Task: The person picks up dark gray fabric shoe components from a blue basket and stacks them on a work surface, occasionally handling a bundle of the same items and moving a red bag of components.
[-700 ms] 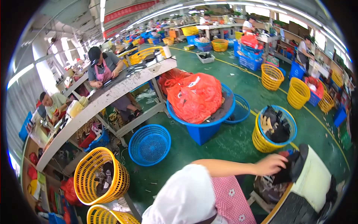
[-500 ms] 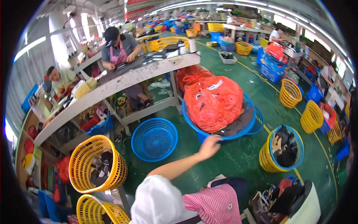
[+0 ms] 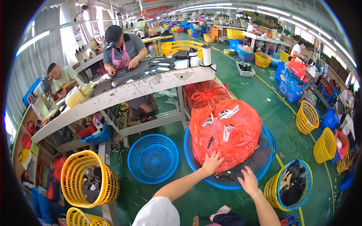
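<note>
A large red plastic bag (image 3: pixel 230 135) bulges out of a wide blue basket (image 3: pixel 272 148), with white strips showing through it. Against the bag's lower near side lies my left hand (image 3: pixel 213 162), its fingers spread. My right hand (image 3: pixel 249 181) reaches over the basket's near rim, fingers apart and nothing in them. Just beyond its fingertips, flat dark grey pieces (image 3: pixel 260 160) lie in the basket, partly beneath the bag. Behind it, a second red bag (image 3: pixel 207 94) rests beside the workbench leg.
A blue round basket (image 3: pixel 152 158) stands on the floor to the left, near a yellow basket (image 3: pixel 90 180) of dark scraps. Another yellow basket (image 3: pixel 277 192) holds dark pieces at right. Across the front runs a white-edged workbench (image 3: pixel 124 90), where a person (image 3: pixel 124 52) handles dark pieces.
My left hand has moved from beside the blue basket's near rim onto the red bag. My right hand has come into view. The view has shifted closer to the basket.
</note>
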{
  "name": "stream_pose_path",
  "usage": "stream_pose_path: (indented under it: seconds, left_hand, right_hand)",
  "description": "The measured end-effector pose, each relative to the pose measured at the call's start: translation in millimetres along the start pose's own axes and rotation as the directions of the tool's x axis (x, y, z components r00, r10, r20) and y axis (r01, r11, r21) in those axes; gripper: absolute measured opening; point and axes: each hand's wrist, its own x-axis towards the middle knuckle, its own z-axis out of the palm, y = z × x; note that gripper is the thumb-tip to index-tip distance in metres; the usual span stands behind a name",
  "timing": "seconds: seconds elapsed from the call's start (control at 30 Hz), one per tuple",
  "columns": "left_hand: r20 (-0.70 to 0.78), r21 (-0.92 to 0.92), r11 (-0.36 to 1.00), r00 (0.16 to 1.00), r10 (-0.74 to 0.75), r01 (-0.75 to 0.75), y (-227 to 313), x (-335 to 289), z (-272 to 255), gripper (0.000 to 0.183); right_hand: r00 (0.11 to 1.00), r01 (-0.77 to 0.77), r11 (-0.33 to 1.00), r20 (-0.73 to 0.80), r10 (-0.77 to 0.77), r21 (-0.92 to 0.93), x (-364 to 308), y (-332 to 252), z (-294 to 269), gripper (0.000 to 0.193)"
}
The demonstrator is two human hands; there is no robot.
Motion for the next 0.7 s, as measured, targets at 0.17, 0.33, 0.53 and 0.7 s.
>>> stream_pose_path:
  seconds: [0.17, 0.33, 0.53, 0.7]
  left_hand:
    - [-0.541, -0.419, 0.886, 0.838, -0.071, -0.196, -39.0, 14.4, -19.2, 0.024]
    - [-0.568, -0.358, 0.919, 0.820, -0.075, -0.163, -45.7, 19.8, -46.0, 0.029]
    - [-0.664, -0.302, 0.942, 0.742, -0.096, -0.148, -65.7, 42.4, -66.7, 0.030]
    - [-0.608, -0.368, 0.920, 0.783, -0.129, -0.133, -67.6, 27.9, -91.5, 0.033]
  right_hand:
    - [0.833, -0.350, 0.932, 0.488, 0.262, 0.096, 57.6, -2.4, 43.2, 0.090]
    - [0.879, -0.162, 0.987, 0.457, 0.140, 0.008, 58.0, -24.3, 100.2, 0.105]
    - [0.967, -0.065, 0.995, 0.252, 0.045, 0.071, 77.8, -29.3, 89.0, 0.070]
    - [0.928, -0.039, 0.997, 0.371, 0.012, 0.065, 86.8, -55.0, 100.8, 0.075]
